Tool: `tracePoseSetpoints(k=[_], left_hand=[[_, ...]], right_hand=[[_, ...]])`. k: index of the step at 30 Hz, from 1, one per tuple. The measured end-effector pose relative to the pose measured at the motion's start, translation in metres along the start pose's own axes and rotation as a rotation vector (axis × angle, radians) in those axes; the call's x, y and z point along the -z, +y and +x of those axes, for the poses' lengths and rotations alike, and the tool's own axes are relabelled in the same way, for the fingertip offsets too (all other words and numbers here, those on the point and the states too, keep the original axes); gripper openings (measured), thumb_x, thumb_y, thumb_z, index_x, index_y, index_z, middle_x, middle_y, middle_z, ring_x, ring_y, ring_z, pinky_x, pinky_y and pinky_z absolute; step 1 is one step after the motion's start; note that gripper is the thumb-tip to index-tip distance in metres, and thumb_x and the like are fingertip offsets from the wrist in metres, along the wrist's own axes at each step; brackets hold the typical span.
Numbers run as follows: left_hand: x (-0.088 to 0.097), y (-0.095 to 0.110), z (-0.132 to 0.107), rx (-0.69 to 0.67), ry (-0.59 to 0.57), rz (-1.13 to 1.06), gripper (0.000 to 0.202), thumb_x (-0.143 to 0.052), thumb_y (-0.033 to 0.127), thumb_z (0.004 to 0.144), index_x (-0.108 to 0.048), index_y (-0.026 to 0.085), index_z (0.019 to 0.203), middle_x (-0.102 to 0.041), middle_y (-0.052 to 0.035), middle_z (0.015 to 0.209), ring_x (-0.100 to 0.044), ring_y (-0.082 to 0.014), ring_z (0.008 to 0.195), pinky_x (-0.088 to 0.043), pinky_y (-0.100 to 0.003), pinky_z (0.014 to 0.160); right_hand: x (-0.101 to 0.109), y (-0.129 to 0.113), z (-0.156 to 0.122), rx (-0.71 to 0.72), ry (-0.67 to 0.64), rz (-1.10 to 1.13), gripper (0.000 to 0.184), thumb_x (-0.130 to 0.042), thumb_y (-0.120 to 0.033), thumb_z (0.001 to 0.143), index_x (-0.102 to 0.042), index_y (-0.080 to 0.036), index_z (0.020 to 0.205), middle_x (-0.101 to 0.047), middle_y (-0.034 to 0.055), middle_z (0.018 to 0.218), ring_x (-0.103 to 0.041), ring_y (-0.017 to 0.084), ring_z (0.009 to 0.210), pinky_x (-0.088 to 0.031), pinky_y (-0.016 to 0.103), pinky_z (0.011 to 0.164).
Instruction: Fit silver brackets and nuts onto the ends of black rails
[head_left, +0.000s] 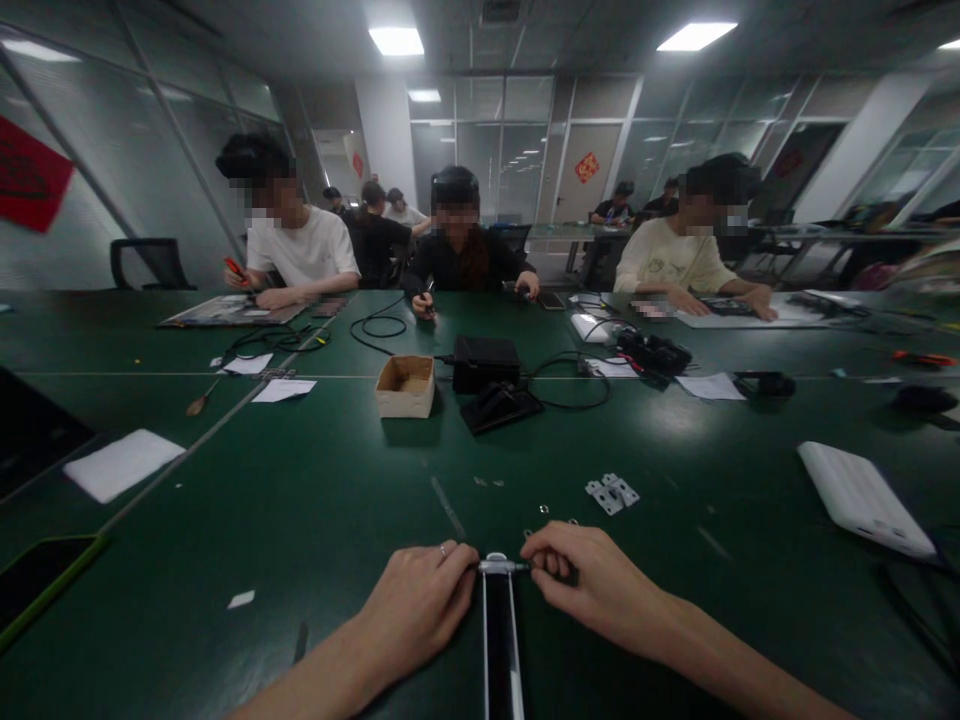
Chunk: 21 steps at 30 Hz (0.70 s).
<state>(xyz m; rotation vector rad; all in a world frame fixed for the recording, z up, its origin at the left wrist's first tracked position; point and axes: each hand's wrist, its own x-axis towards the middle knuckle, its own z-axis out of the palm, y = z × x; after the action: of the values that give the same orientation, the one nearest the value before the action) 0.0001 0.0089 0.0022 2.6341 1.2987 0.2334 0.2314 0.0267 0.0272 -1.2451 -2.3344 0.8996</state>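
Note:
A long narrow part with white edges and a dark middle runs from the bottom edge towards the middle of the head view. A silver crosspiece sits at its far end. My left hand is closed at the crosspiece's left end, fingers pressed together. On the other side, my right hand pinches the crosspiece's right end between thumb and curled fingers. Fingertips partly hide both ends. Just beyond my right hand lie a small shiny ring and flat metal brackets.
Ahead stand a small open box and a black device with cables. A white power bank lies right; a green-edged phone and white paper lie left. Three people sit working across the green table.

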Motion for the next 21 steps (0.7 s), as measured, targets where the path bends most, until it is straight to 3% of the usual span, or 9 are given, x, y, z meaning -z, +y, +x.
tracePoseSetpoints(k=[8, 21], left_hand=[[0.0014, 0.0001, -0.0001, 0.006, -0.005, -0.008, 0.018, -0.036, 0.019, 0.094, -0.052, 0.02, 0.103, -0.066, -0.0034, 0.088, -0.065, -0.0185, 0.073, -0.051, -0.029, 0.066], [-0.001, -0.0021, -0.0006, -0.009, 0.023, -0.016, 0.02, -0.035, 0.019, 0.095, -0.052, 0.019, 0.103, -0.065, -0.0035, 0.088, -0.064, -0.018, 0.072, -0.051, -0.029, 0.066]], right_hand=[[0.0042, 0.0028, -0.0006, -0.037, -0.087, 0.056, 0.012, -0.06, -0.021, 0.085, -0.065, -0.018, 0.095, -0.061, 0.0008, 0.085, -0.056, 0.013, 0.073, -0.045, 0.024, 0.066], [-0.0022, 0.004, -0.0016, 0.025, -0.019, 0.015, 0.014, -0.061, -0.018, 0.084, -0.067, -0.018, 0.096, -0.068, 0.0024, 0.094, -0.061, 0.014, 0.081, -0.049, 0.026, 0.073]])
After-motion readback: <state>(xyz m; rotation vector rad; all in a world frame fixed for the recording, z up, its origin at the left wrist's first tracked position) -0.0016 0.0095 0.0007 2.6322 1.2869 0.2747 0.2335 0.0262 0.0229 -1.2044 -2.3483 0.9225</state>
